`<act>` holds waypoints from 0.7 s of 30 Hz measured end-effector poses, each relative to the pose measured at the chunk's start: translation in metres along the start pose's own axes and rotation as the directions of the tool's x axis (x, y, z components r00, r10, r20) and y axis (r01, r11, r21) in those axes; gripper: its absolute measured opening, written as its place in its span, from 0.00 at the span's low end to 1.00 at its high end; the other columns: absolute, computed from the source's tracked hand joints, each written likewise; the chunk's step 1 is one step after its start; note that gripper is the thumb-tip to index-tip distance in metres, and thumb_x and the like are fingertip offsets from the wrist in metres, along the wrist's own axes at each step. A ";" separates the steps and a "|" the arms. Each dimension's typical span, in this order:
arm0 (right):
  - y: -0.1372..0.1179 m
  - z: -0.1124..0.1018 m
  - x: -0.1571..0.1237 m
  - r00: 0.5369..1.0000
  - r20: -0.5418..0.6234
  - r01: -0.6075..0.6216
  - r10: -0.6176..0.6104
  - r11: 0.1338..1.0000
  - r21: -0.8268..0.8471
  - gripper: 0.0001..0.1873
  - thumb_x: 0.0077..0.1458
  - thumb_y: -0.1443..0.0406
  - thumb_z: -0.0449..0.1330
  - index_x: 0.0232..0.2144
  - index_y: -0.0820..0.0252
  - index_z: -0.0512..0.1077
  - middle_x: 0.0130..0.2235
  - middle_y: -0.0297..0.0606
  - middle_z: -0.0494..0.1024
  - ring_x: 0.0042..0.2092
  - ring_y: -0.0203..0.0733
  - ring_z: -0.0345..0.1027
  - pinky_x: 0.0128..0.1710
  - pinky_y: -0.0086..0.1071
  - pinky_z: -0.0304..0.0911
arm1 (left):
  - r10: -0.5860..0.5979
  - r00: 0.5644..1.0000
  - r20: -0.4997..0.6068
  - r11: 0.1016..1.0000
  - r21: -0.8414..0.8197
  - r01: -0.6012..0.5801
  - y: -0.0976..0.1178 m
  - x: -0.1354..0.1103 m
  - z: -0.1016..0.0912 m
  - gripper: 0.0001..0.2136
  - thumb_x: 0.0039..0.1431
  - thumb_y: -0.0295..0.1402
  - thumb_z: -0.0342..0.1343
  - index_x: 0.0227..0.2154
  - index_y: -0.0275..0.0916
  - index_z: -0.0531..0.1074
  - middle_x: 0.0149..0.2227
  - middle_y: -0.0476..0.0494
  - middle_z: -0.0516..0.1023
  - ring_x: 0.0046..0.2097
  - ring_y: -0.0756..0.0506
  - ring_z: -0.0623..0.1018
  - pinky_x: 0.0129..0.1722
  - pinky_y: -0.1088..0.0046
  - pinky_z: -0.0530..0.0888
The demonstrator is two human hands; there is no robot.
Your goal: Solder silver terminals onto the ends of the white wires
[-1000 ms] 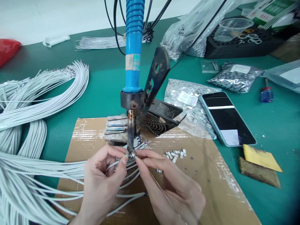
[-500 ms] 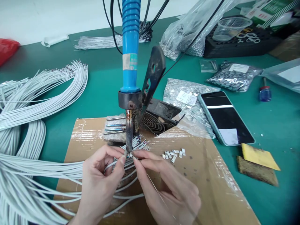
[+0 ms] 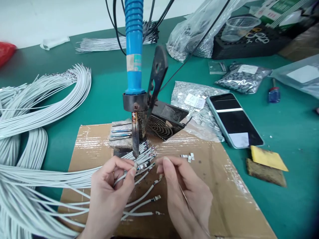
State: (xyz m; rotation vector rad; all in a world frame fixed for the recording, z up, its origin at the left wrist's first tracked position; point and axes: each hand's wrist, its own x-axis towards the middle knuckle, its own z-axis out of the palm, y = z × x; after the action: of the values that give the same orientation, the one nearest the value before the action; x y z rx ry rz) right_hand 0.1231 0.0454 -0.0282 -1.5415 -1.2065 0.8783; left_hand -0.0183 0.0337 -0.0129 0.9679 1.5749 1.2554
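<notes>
My left hand (image 3: 109,192) pinches the end of a thin white cable (image 3: 124,176) just below the tip of a blue-handled soldering iron (image 3: 134,66), which stands upright in a dark metal holder (image 3: 159,122). My right hand (image 3: 185,192) sits a little to the right of the tip with its fingers curled together; a fine solder wire (image 3: 184,197) seems to run through them. Several small white connector pieces (image 3: 188,156) lie on the taped cardboard sheet (image 3: 224,192) beyond my right hand.
Big bundles of white cables (image 3: 37,106) fill the left of the green table. A phone (image 3: 233,119), yellow and brown sponges (image 3: 267,164), a small screwdriver (image 3: 274,94), bags of parts (image 3: 243,78) and a black tray (image 3: 251,43) lie to the right.
My right hand has drawn back to the right, away from the iron's tip and the cable end. The left hand stays pinched on the cable. The view shifted slightly.
</notes>
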 end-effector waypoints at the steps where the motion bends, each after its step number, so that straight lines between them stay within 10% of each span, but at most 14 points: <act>1: 0.001 -0.002 -0.001 0.999 0.041 0.013 -0.013 1.000 -0.005 0.14 0.68 0.60 0.57 0.30 0.53 0.76 0.26 0.29 0.77 0.29 0.36 0.71 0.33 0.27 0.67 | -0.006 1.000 0.024 1.000 0.010 0.006 -0.001 -0.003 0.000 0.07 0.58 0.25 0.65 0.26 0.40 0.79 0.32 0.50 0.83 0.31 0.54 0.81 0.32 0.88 0.75; 21: 0.004 -0.023 -0.028 0.963 0.245 0.066 -0.112 0.980 0.187 0.14 0.64 0.64 0.62 0.25 0.58 0.70 0.26 0.27 0.71 0.28 0.33 0.65 0.29 0.26 0.60 | -0.125 0.960 0.250 0.992 -0.001 0.129 -0.011 -0.047 -0.017 0.05 0.65 0.34 0.64 0.33 0.41 0.80 0.31 0.49 0.82 0.32 0.52 0.78 0.34 0.84 0.74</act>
State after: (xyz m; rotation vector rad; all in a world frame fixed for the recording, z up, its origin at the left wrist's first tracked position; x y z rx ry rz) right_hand 0.1389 0.0124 -0.0259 -1.2485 -1.3302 1.1179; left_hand -0.0206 -0.0179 -0.0141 0.9582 1.4034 1.0143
